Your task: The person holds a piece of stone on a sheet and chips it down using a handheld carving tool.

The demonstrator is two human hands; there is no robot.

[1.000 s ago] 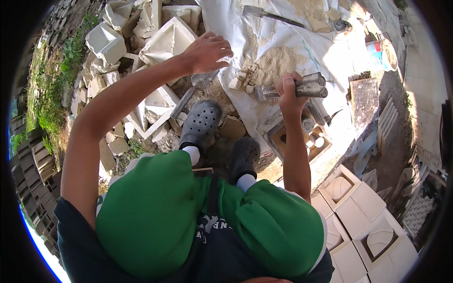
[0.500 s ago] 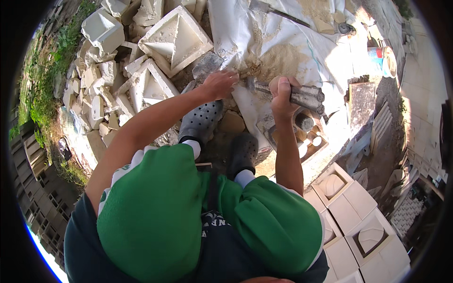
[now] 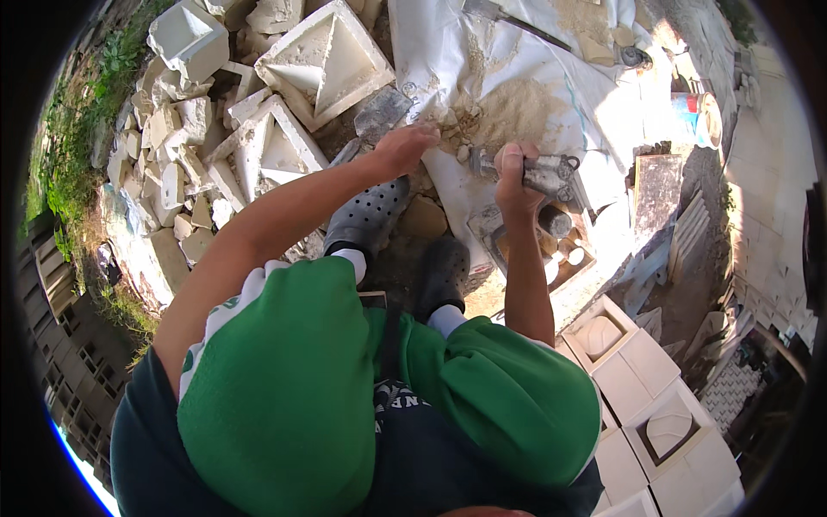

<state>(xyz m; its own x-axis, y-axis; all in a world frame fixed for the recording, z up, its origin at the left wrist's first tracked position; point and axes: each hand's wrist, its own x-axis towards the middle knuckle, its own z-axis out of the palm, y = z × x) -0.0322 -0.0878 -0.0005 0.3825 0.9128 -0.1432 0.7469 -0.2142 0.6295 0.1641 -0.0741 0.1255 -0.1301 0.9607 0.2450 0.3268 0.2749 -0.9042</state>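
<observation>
Here my right hand (image 3: 515,177) grips a grey metal hammer (image 3: 541,172) above the pale stone lumps (image 3: 454,138) on the white sheet (image 3: 534,77), my left hand's (image 3: 405,146) curled fingers touching them, risking a struck finger.

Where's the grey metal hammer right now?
In the head view, the grey metal hammer sits upper centre-right, clasped in the right hand over the white sheet, beside the pale sandy powder pile.

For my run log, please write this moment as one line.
left hand: on pale lumps | right hand: grips grey hammer | under: white sheet with sand
</observation>
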